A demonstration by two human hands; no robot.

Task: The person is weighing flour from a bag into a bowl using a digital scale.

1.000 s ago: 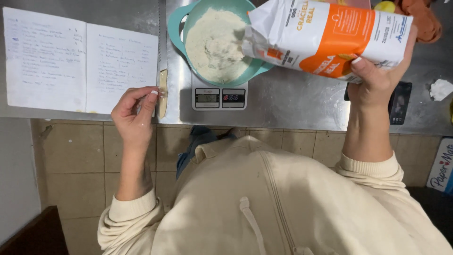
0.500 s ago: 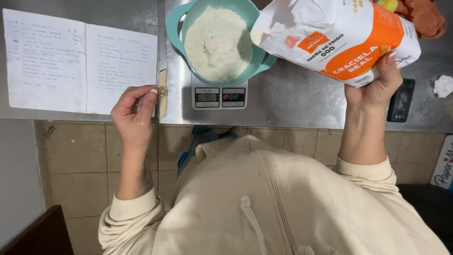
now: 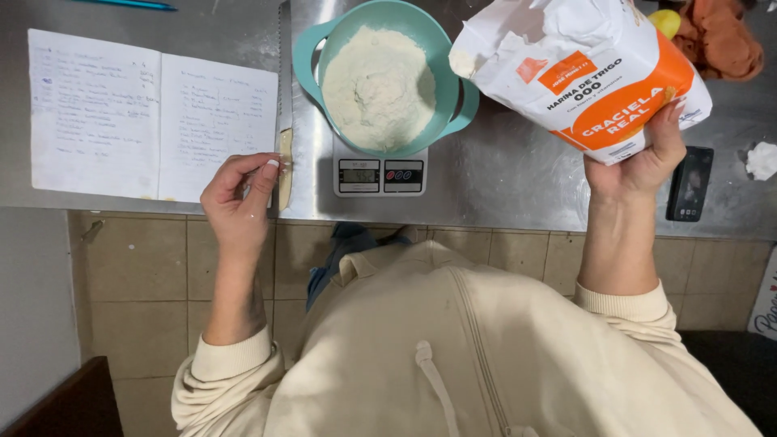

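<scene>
Fingers (image 3: 672, 121) of right hand (image 3: 643, 158) clasped around lower end of flour bag (image 3: 583, 73), thumb side hidden behind it. Bag white with orange band, tilted, open mouth turned toward teal mixing bowl (image 3: 388, 77) and held above steel counter (image 3: 518, 174), just right of bowl rim; small clump of flour clinging at bag's lip. Bowl heaped with flour (image 3: 376, 85), two handles visible, seated on white kitchen scale (image 3: 379, 174); scale display and buttons facing counter edge. Whether bag mouth touches bowl handle: cannot tell.

Left hand (image 3: 239, 198) at front counter edge, fingers loosely curled, not gripping; fingertips resting at tip of pale knife handle (image 3: 285, 166), near corner of open notebook (image 3: 150, 117). Knife blade (image 3: 284, 65) lying along seam between two counter sections, pointing away from body. Notebook flat, both pages covered in handwriting, left of scale and well apart from bag.

Dark phone-like device (image 3: 689, 184) lying on counter just right of right hand. Crumpled white paper (image 3: 762, 159) at far right edge. Orange cloth (image 3: 720, 40) and part of yellow fruit (image 3: 665, 22) behind bag at upper right. Blue pen (image 3: 129, 5) at upper left edge. Cream hooded sweatshirt (image 3: 453, 356) filling lower view; tiled counter front (image 3: 146, 275) below steel top.
</scene>
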